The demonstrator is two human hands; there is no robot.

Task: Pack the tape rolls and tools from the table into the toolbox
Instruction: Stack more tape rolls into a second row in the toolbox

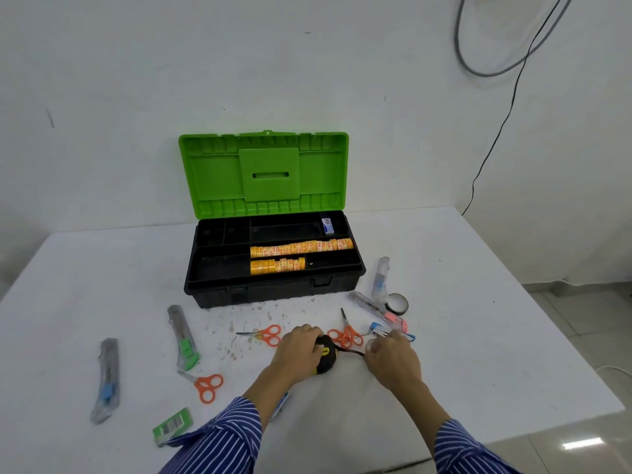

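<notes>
The toolbox stands open at the far middle of the white table, its green lid raised toward the wall. In its black tray two rows of yellow tape rolls lie on edge: a longer row running rightward along the middle and a shorter row just nearer, with a small white and blue box in the far right compartment. On the near side of the toolbox the left hand lies over a black and yellow tape measure, fingers curled round its top, so that grip is grasping the measure, which sits on the table. A dark cord runs from the measure rightward to the right hand, whose fingers are bent at the cord's end; whether that grip actually pinches the cord I cannot tell. Orange scissors lie to the left of the left hand, between the two hands and further near-left. Packaged utility knives lie at the left: one with a green slider and one with a blue slider. A green labelled packet lies near the left sleeve. To the right of the toolbox are a clear packaged tool, a black tape roll, a pink-tipped knife in packaging and a blue stapler just beyond the right hand.
</notes>
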